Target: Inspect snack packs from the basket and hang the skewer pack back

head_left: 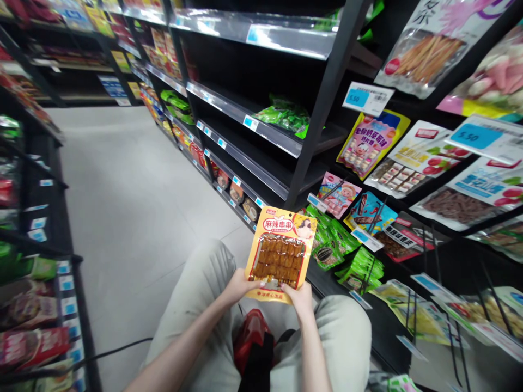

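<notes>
A yellow snack packet (281,256) with a clear window over brown skewered pieces is held up in front of my knees, its printed face toward me. My left hand (241,286) grips its lower left edge, thumb on the front. On the lower right, my right hand (300,296) pinches it the same way, thumb over the window's bottom. The fingers behind the packet are hidden. Just right of the packet hang green snack bags (333,239) on the rack.
Hanging packets, among them a pink and yellow candy bag (371,142), fill hooks at the right, with price tags (368,98) sticking out. Dark shelves (245,111) with green bags (284,115) run ahead. Left are more shelves (41,305). A black cable (118,349) crosses the floor.
</notes>
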`<state>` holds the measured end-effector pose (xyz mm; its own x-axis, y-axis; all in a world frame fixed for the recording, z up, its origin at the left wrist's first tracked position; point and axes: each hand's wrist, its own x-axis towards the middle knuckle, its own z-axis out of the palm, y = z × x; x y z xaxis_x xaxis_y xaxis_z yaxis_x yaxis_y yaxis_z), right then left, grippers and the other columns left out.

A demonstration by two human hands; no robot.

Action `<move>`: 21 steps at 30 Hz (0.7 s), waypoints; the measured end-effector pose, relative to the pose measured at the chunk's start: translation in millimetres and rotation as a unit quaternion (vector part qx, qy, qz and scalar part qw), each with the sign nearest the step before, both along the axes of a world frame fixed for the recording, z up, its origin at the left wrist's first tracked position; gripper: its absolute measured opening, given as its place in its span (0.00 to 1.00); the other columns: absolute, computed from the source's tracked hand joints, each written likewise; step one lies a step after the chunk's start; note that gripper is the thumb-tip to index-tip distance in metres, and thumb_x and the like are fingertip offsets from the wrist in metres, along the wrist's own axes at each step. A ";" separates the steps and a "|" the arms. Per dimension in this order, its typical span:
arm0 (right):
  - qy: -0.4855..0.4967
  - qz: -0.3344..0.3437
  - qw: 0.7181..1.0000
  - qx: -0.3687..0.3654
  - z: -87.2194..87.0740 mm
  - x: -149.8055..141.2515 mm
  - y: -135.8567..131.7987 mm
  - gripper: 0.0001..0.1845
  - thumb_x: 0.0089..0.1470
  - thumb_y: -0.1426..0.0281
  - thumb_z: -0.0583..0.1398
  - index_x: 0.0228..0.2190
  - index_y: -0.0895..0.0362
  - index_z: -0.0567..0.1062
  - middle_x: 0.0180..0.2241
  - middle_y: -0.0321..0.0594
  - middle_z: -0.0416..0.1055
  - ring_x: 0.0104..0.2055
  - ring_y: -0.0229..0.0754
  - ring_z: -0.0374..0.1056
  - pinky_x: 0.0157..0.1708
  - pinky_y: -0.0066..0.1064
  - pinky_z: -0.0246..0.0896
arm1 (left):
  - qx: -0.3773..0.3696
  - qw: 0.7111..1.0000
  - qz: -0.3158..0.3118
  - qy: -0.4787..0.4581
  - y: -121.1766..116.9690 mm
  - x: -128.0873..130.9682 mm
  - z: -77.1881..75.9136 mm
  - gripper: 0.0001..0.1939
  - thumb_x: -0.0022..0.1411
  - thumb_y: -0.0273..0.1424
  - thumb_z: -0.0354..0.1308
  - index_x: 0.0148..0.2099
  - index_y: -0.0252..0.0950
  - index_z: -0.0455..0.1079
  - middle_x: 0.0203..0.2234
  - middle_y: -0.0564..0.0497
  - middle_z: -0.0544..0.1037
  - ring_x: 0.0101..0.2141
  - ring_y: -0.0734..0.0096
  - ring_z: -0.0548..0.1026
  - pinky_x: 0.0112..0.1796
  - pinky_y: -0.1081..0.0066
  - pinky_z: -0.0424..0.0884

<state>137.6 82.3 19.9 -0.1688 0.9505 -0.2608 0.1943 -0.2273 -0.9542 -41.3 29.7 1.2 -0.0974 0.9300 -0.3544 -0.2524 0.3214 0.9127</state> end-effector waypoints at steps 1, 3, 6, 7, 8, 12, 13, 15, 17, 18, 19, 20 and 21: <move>-0.004 0.000 1.000 0.001 0.6 -0.1 0.0 0.11 0.28 0.68 0.63 0.20 0.63 0.74 0.22 0.43 0.73 0.23 0.43 0.67 0.23 0.29 0.63 | -0.001 1.000 0.000 0.000 -0.2 -0.2 -0.2 0.22 0.35 0.32 0.67 0.34 0.25 0.73 0.23 0.48 0.76 0.23 0.70 0.72 0.25 0.74 0.69; -0.012 0.001 1.000 0.006 1.9 -0.2 0.0 0.11 0.29 0.68 0.63 0.20 0.63 0.74 0.22 0.43 0.73 0.24 0.43 0.67 0.24 0.29 0.62 | -0.001 1.000 0.002 -0.001 -0.4 -0.4 -1.0 0.21 0.34 0.32 0.67 0.34 0.26 0.73 0.23 0.48 0.76 0.24 0.70 0.72 0.25 0.74 0.69; -0.023 0.002 1.000 0.013 3.6 0.1 0.0 0.10 0.29 0.69 0.63 0.19 0.63 0.73 0.22 0.43 0.73 0.24 0.43 0.67 0.24 0.28 0.62 | -0.001 1.000 0.008 0.000 -0.4 -0.6 -2.3 0.21 0.34 0.31 0.67 0.34 0.26 0.73 0.23 0.49 0.76 0.24 0.71 0.71 0.26 0.75 0.69; -0.024 0.002 1.000 0.014 4.0 0.1 -0.2 0.10 0.29 0.69 0.63 0.19 0.63 0.73 0.21 0.43 0.73 0.24 0.43 0.67 0.23 0.28 0.62 | -0.001 1.000 0.009 0.001 -0.3 -0.6 -2.5 0.21 0.34 0.31 0.67 0.34 0.26 0.73 0.23 0.49 0.76 0.24 0.71 0.71 0.26 0.75 0.69; -0.024 0.002 1.000 0.015 4.2 0.2 -0.4 0.10 0.29 0.69 0.63 0.19 0.63 0.73 0.21 0.43 0.72 0.23 0.42 0.67 0.23 0.28 0.62 | -0.001 1.000 0.011 0.001 -0.1 -0.5 -2.5 0.21 0.34 0.31 0.67 0.34 0.26 0.73 0.23 0.49 0.76 0.24 0.71 0.71 0.26 0.75 0.69; -0.012 -0.002 1.000 0.010 3.1 0.0 -1.6 0.09 0.30 0.70 0.62 0.19 0.63 0.73 0.21 0.42 0.72 0.23 0.41 0.66 0.23 0.27 0.61 | -0.003 1.000 0.011 -0.001 0.4 0.3 -1.3 0.20 0.33 0.29 0.67 0.33 0.26 0.73 0.23 0.49 0.76 0.23 0.71 0.71 0.25 0.74 0.69; -0.008 -0.005 1.000 0.007 2.3 -0.2 -1.7 0.09 0.30 0.70 0.62 0.19 0.63 0.73 0.21 0.42 0.72 0.23 0.41 0.66 0.22 0.27 0.61 | -0.003 1.000 0.010 -0.001 0.4 0.5 -0.9 0.20 0.33 0.29 0.67 0.33 0.26 0.73 0.23 0.48 0.76 0.23 0.70 0.71 0.25 0.74 0.69; 0.003 -0.009 1.000 -0.001 0.4 -0.4 -1.6 0.09 0.30 0.71 0.62 0.19 0.63 0.72 0.20 0.41 0.72 0.22 0.40 0.66 0.22 0.27 0.61 | -0.003 1.000 0.008 -0.001 0.4 0.6 -0.6 0.20 0.33 0.29 0.67 0.33 0.26 0.73 0.23 0.48 0.76 0.23 0.70 0.72 0.26 0.74 0.69; 0.012 -0.009 1.000 -0.007 -1.4 -0.4 -1.2 0.09 0.30 0.71 0.62 0.19 0.63 0.72 0.20 0.41 0.72 0.22 0.40 0.66 0.22 0.27 0.61 | -0.002 1.000 0.008 0.000 0.4 0.6 -0.6 0.20 0.33 0.28 0.67 0.34 0.25 0.73 0.23 0.48 0.76 0.23 0.70 0.72 0.25 0.74 0.69; 0.014 -0.009 1.000 -0.008 -2.1 -0.2 -0.9 0.09 0.29 0.71 0.63 0.19 0.63 0.72 0.20 0.41 0.72 0.22 0.41 0.66 0.22 0.27 0.61 | -0.002 1.000 0.008 0.000 0.3 0.5 -0.7 0.20 0.33 0.29 0.67 0.34 0.25 0.73 0.23 0.48 0.76 0.24 0.70 0.72 0.26 0.74 0.69; 0.014 -0.008 1.000 -0.009 -2.7 0.0 -0.6 0.09 0.29 0.70 0.63 0.19 0.63 0.72 0.20 0.41 0.72 0.22 0.41 0.66 0.22 0.28 0.62 | -0.001 1.000 0.008 0.001 0.2 0.5 -0.9 0.21 0.33 0.29 0.67 0.34 0.26 0.73 0.24 0.48 0.76 0.24 0.70 0.72 0.26 0.74 0.69; 0.013 -0.006 1.000 -0.009 -3.0 0.3 -0.4 0.10 0.29 0.70 0.63 0.20 0.63 0.72 0.20 0.42 0.72 0.22 0.41 0.67 0.23 0.28 0.62 | -0.001 1.000 0.008 0.001 0.1 0.4 -1.1 0.21 0.33 0.29 0.67 0.34 0.26 0.73 0.24 0.47 0.76 0.24 0.69 0.72 0.26 0.74 0.69; 0.014 -0.002 1.000 -0.009 -3.2 0.8 -0.2 0.10 0.29 0.70 0.63 0.20 0.63 0.73 0.21 0.42 0.72 0.23 0.42 0.67 0.23 0.28 0.62 | -0.001 1.000 0.007 0.001 0.0 0.4 -1.2 0.21 0.33 0.29 0.67 0.34 0.26 0.73 0.24 0.47 0.76 0.24 0.69 0.72 0.26 0.74 0.69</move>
